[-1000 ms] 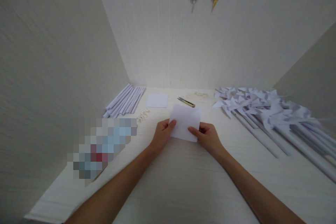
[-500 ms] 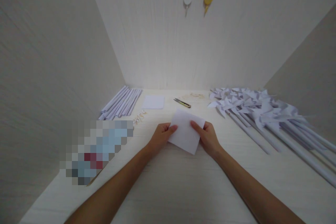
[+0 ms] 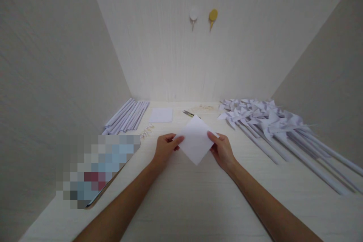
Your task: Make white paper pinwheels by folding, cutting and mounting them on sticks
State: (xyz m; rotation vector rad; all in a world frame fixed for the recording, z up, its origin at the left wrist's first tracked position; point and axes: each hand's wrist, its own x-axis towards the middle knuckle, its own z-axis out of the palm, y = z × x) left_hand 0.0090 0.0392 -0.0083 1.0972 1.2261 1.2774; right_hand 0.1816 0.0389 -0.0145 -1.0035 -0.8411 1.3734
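You work at a pale wooden table [image 3: 198, 204] closed in by light walls; on the back wall hang a white hook [image 3: 193, 14] and a yellow hook [image 3: 213, 16]. On the table lie rolled paper sticks [image 3: 126, 115] at the left, a small paper stack [image 3: 161, 115], scissors [image 3: 187, 113], and finished paper pinwheels [image 3: 263, 115] at the right. The square white sheet [image 3: 195, 140] is plain, turned like a diamond, above the table's middle. Your left hand [image 3: 164, 149] pinches its left corner; your right hand [image 3: 222, 149] grips its right corner.
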